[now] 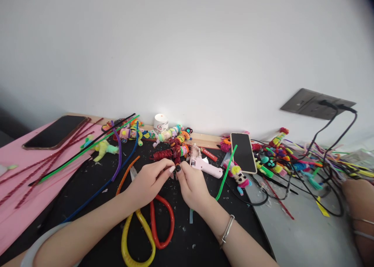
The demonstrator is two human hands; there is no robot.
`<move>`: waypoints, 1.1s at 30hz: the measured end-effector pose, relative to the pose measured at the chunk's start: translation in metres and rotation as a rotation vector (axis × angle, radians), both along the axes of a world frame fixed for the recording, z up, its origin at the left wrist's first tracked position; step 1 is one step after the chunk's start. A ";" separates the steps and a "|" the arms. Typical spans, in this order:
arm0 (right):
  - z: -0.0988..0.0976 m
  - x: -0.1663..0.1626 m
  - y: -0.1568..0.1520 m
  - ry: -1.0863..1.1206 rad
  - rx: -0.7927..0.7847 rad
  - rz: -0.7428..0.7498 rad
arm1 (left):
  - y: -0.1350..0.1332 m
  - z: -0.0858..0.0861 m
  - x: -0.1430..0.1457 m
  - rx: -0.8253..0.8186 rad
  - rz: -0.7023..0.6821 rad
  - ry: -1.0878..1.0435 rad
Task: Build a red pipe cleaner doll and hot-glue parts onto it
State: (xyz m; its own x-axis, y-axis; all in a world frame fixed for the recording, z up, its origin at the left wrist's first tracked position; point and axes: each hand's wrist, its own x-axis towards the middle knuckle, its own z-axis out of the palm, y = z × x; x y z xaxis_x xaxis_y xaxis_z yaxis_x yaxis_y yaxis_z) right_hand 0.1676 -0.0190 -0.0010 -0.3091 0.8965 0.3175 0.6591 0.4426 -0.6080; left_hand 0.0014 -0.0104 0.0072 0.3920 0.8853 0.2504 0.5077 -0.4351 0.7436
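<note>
My left hand (152, 178) and my right hand (191, 184) meet over the black work surface (201, 236), thumbs and fingertips pinched together. Something small is between them, too hidden to name. Scissors (162, 220) with one red and one yellow handle lie beneath my left wrist, their blades mostly covered. Just beyond my right hand rests a pale pink glue gun (206, 167). A green pipe cleaner (227, 173) runs beside my right wrist. Red fuzzy figures (166, 154) lie beyond my fingertips.
Two phones, a dark one (57, 131) and a white-edged one (243, 152), lie left and right. Several pipe cleaners (87, 148) cross the pink sheet (17, 150). A paper cup (161, 122) stands by the wall. Black cables (340, 142) hang from the outlet; another person's arm (359, 204) is at right.
</note>
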 end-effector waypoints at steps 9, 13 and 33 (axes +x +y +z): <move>0.000 0.002 0.000 0.089 -0.004 -0.027 | -0.001 -0.001 0.001 -0.133 0.001 -0.113; 0.001 0.001 -0.001 0.081 -0.037 0.014 | -0.002 -0.002 0.003 -0.204 -0.016 -0.170; -0.001 -0.006 -0.009 0.094 0.110 0.022 | -0.011 -0.002 0.011 -0.368 -0.087 -0.379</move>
